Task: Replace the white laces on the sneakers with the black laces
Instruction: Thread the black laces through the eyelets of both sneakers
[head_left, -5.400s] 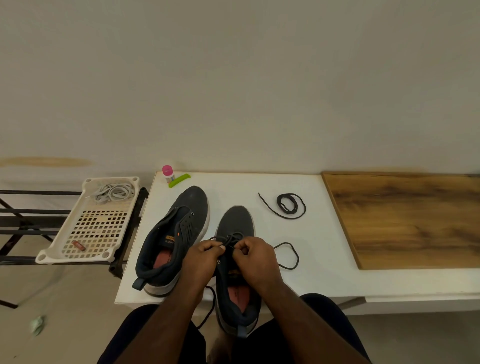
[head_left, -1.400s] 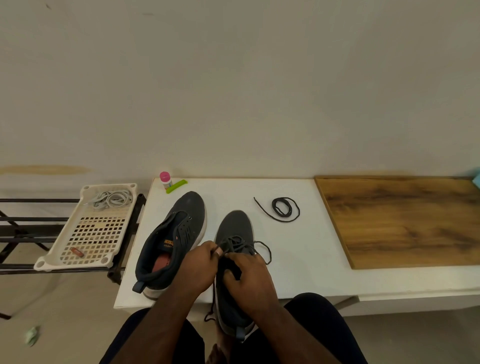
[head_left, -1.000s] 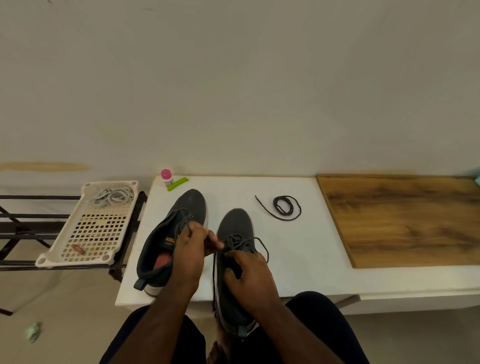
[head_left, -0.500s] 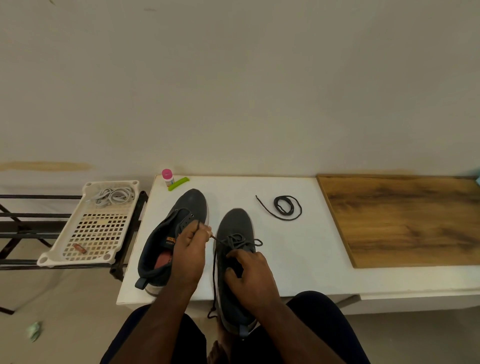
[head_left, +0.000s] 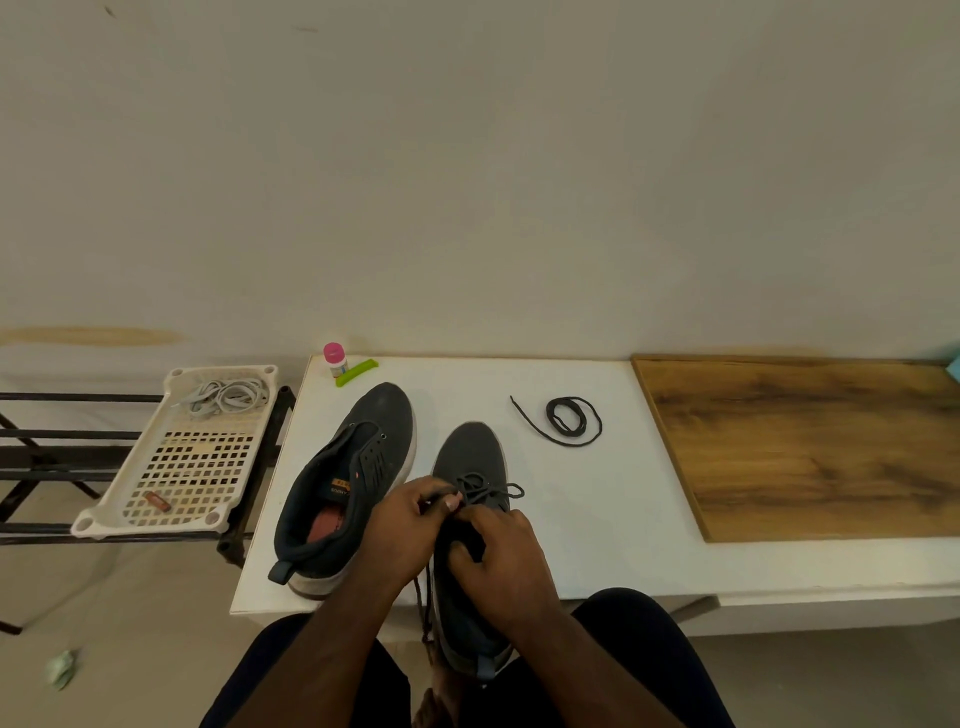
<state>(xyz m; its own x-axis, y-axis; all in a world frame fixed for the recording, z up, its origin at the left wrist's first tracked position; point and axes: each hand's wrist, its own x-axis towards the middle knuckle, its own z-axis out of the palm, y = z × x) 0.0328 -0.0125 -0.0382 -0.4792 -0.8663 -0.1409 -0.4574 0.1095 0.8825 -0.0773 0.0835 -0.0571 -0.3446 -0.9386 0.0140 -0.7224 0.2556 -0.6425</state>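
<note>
Two dark grey sneakers lie on the white table (head_left: 571, 519). The left sneaker (head_left: 353, 467) has no lace. The right sneaker (head_left: 470, 457) carries a black lace (head_left: 488, 488) threaded through its front eyelets, with a loop lying to the right. My left hand (head_left: 402, 525) pinches a strand of that lace over the sneaker's tongue. My right hand (head_left: 498, 556) grips the sneaker's upper, fingers curled at the eyelets. A lace end hangs down off the table edge (head_left: 423, 608). A second black lace (head_left: 569, 426) lies coiled on the table. The white laces (head_left: 228, 395) sit in the basket.
A white perforated plastic basket (head_left: 182, 467) rests on a black metal rack (head_left: 47, 457) left of the table. A pink-capped small bottle (head_left: 334, 358) and a green stick (head_left: 356, 372) stand at the table's back left. A wooden board (head_left: 810, 447) covers the right side.
My left hand, which had pulled the lace strand up and to the left, has come back to the right sneaker's eyelets beside my right hand. The lace loop on the right has shrunk.
</note>
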